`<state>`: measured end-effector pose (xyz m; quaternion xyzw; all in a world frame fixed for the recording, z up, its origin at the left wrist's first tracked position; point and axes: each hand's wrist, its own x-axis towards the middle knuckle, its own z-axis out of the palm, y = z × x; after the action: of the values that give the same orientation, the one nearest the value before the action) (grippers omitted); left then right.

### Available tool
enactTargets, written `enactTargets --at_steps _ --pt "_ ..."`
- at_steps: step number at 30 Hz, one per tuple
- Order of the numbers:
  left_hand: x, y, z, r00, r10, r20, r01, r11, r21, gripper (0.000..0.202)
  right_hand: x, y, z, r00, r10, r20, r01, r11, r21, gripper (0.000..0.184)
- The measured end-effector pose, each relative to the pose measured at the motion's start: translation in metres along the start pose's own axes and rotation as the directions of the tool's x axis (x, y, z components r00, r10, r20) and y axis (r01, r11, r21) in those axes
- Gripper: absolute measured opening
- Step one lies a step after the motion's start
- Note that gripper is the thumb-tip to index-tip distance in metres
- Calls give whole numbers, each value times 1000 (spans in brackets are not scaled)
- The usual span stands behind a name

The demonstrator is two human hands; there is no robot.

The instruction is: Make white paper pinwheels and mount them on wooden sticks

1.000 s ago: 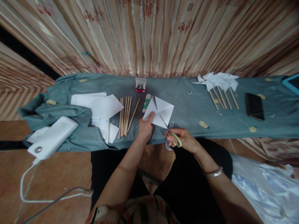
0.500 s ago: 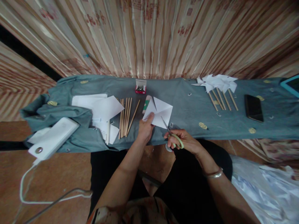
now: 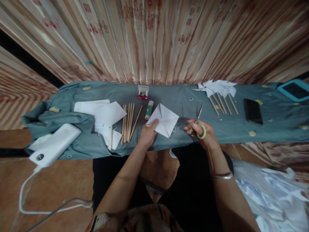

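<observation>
My left hand (image 3: 148, 133) pinches the near left edge of a white paper square (image 3: 167, 117), thumb on top. Slits run from the square's corners in toward its middle. To its right, my right hand (image 3: 202, 132) is closed around the light green handles of a pair of scissors (image 3: 198, 114). The blades point away from me, slightly apart, and do not touch the paper. Just beyond the left hand lies a glue stick (image 3: 149, 110) with a green label.
Several wooden sticks (image 3: 130, 122) and white paper sheets (image 3: 95, 108) lie left. Behind stands a small red box (image 3: 143, 93) of metal pins. Paper pinwheels (image 3: 217, 87), a black phone (image 3: 252, 111) and a blue-framed device (image 3: 295, 90) are right. A white power bank (image 3: 56, 145) sits far left.
My right hand has carried the scissors right and away from the paper, and the blades now point forward. The paper has turned slightly in my left hand and shows another slit near its front corner.
</observation>
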<state>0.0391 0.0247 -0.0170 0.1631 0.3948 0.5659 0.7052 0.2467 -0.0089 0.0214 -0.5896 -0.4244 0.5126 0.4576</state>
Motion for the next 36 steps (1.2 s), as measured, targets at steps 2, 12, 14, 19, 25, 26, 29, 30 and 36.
enactTargets --at_steps 2,12,14,19,25,26,29,30,36 --pt "-5 -1 0 999 -36 27 33 995 95 35 7 2 7 998 -37 -59 35 999 -29 50" --pt "-19 1 0 998 -5 69 -21 929 369 35 12 3 19 999 -30 12 30 999 -29 49" --pt "-20 3 -1 998 25 58 -46 917 397 32 13 4 17 998 -55 -13 55 998 -20 47" --pt "-20 4 -5 996 54 70 -82 864 497 25 13 8 15 988 -119 -101 120 993 1 41" --pt "-16 -2 -6 996 47 80 -84 819 567 20 11 9 14 973 -194 -122 188 980 -57 35" --pt "-15 -3 -6 996 48 79 -84 815 573 19 11 9 15 974 -189 -122 184 982 -51 35" --pt "-14 -4 -6 996 50 76 -85 805 587 17 10 8 16 978 -163 -130 163 987 -10 35" --pt "-14 -4 -6 996 48 76 -84 803 590 17 10 7 16 978 -158 -134 159 987 -1 35" --pt "-16 -1 -5 996 48 81 -85 820 566 14 9 4 16 972 -157 -175 163 986 21 35"
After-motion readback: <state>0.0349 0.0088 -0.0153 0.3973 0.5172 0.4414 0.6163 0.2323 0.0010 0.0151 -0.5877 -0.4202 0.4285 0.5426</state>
